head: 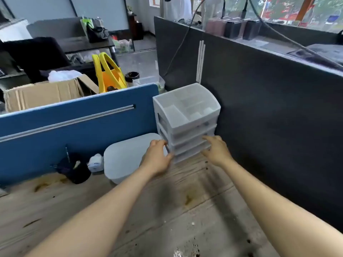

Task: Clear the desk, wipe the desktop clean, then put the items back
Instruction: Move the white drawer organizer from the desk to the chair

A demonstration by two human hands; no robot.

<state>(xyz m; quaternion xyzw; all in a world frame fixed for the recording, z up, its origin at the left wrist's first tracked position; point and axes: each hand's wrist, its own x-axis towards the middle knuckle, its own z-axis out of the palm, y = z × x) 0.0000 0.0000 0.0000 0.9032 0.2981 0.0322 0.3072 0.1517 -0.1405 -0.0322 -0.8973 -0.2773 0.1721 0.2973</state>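
Blue divider (74,127) hems the desk (130,210) behind, bare stained wood out front. Black cup (76,171), then white box (126,156). Left hand (157,158), fingers curled, touches the drawer unit (187,119); right hand (216,151) spread loose, holding nothing. The unit, translucent white, sits cornered against the dark partition (269,108).

Drawer unit (187,119) stands in the desk (111,210) corner, lidded box (126,156) left.
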